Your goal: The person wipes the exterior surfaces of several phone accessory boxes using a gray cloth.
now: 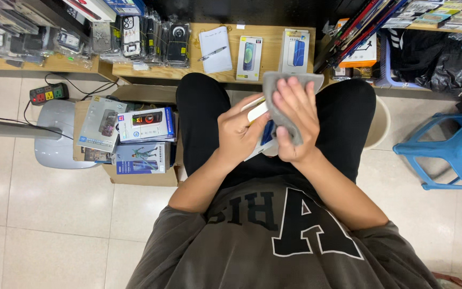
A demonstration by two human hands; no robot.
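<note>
I am seated, and both hands are over my lap. My left hand (240, 135) grips a white and blue flat box (266, 134) by its left edge. My right hand (295, 120) presses a grey cloth (275, 86) against the face of that box, with the cloth draped over the fingers. Most of the box is hidden under the cloth and my hands.
A cardboard carton (135, 140) of boxed goods sits on the floor to my left, beside a grey stool (54, 139) and a power strip (48, 93). A wooden shelf (266, 32) ahead holds a notepad (215, 49) with pen and phone-accessory packs. A blue plastic stool (450, 151) stands right.
</note>
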